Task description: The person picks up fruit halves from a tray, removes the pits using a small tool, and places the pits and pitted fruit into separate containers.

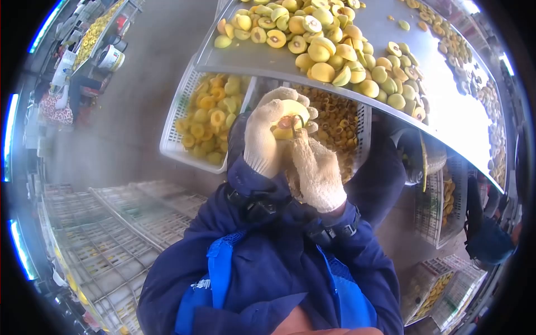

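Note:
My left hand (262, 137), in a cream work glove, is closed around a yellow peach half (287, 110). The cut face of the peach, with its reddish centre, is turned toward me. My right hand (321, 173), gloved too, grips a pitting tool whose thin curved metal tip (301, 120) touches the peach; the handle is mostly hidden in the glove. Beneath both hands, a white crate section (364, 131) holds brown pits and scraps (335, 114). Left of them, yellow peach halves (206, 114) fill a white basket (172, 131).
A metal table (245, 62) in front carries piles of cut peaches (321, 50). Stacked plastic crates (111, 240) stand at the lower left. More crates with fruit (441, 206) sit on the right. A co-worker (491, 240) is at the right edge; a white bucket (110, 58) stands far left.

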Demonstrator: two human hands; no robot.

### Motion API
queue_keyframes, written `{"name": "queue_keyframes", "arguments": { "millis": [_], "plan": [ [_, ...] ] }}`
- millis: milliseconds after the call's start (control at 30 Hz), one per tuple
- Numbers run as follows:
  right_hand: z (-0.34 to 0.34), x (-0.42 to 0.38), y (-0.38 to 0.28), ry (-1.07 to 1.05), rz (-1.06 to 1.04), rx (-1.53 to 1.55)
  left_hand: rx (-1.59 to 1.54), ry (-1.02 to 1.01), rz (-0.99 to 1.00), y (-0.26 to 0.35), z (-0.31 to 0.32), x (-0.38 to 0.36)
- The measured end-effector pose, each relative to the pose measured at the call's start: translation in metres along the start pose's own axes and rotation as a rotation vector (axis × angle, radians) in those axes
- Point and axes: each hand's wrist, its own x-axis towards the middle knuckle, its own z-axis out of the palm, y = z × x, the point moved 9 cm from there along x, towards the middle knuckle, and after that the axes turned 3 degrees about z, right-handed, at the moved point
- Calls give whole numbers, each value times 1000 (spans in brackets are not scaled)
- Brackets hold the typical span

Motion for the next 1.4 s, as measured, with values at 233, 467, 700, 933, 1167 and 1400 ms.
{"name": "queue_keyframes", "arguments": {
  "millis": [233, 467, 700, 933, 1167, 1400],
  "plan": [
    [6, 9, 27, -135, -170, -18, 9, 47, -41, -3, -5, -5],
    [17, 6, 34, -259, 288, 362, 149, 2, -6, -5, -16, -2],
    [21, 20, 77, -289, 386, 959, 112, -182, 2, -19, -2, 2],
    [-2, 30, 81, -264, 25, 467, 406, -148, -37, -19, -10, 5],
    [18, 25, 104, -536, 359, 1281, 509, -397, 203, -13, -4, 1],
    [19, 17, 88, -618, 88, 1382, 17, -360, -13, -33, 19, -6]
  ]
}}
